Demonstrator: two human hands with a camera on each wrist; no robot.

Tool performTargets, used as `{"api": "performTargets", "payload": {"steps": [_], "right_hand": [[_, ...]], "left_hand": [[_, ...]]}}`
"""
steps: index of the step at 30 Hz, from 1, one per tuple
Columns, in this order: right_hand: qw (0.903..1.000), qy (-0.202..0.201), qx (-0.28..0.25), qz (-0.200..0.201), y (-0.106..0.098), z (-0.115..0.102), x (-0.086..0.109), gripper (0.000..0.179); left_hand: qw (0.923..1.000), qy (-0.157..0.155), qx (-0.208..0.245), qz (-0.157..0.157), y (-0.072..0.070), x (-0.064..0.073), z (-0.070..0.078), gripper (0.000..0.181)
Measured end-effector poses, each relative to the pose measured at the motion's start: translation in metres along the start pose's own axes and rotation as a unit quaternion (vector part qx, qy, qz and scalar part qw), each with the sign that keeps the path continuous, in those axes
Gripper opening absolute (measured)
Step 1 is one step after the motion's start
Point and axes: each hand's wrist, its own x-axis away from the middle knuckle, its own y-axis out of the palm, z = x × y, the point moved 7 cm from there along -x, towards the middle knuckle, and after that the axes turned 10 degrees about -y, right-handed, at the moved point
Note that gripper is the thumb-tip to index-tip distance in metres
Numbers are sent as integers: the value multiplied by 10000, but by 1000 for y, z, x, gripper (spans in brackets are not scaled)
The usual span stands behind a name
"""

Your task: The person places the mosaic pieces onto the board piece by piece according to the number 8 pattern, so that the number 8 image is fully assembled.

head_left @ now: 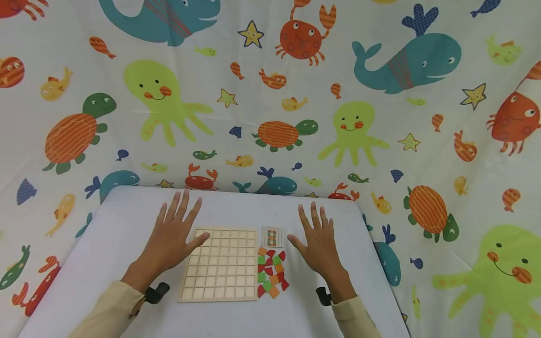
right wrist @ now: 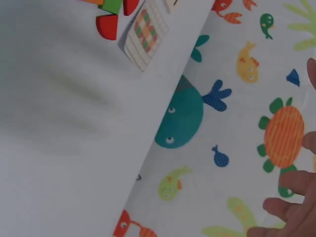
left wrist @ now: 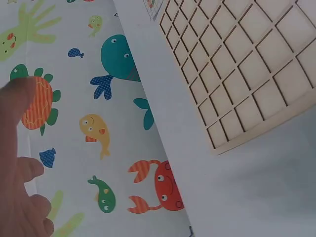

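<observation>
My left hand (head_left: 171, 237) is held over the table with fingers spread, overlapping the left edge of a wooden grid board (head_left: 221, 265) in the head view. My right hand (head_left: 319, 244), fingers also spread, hovers to the right of a small pattern card (head_left: 272, 237). Neither hand holds anything. The board has square recesses with nothing in them. Below the card, along the board's right side, lies a loose cluster of red, green and orange pieces (head_left: 270, 277), some square and some with a curved edge. In the right wrist view the card (right wrist: 146, 37) shows a printed coloured pattern on a grid.
The white table (head_left: 236, 319) meets a hanging cloth (head_left: 245, 117) printed with sea animals at its back edge. The cloth also shows past the table's left and right sides. Dark straps with camera mounts (head_left: 157, 293) sit on both wrists.
</observation>
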Motion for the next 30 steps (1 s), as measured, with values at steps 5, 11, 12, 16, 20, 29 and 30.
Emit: {"api": "performTargets", "payload": {"steps": [5,11,12,16,20,29,30], "right_hand": [[9966,136,-706,398,15,3,7,82],[9857,405,-1450,754,38,8,16,52],[9839,457,-1548,765,42,10,17,49],[9777,649,-1898,630,63,17,20,37],[9733,807,-2135,237,87,21,22,28],[9641,1144,-2358,-421,121,25,26,21],[9640,1147,-2353,-465,122,25,26,21]], "left_hand": [[9972,-284,604,-340,19,11,-17,89],[9807,-863,1397,-1065,55,39,-39,83],[9787,-900,1463,-1122,61,43,-41,83],[9770,-866,1554,-1173,83,60,-50,84],[9783,-728,1569,-1141,100,73,-56,83],[9818,-793,1445,-938,115,84,-59,81],[9818,-800,1450,-929,116,84,-58,82]]}}
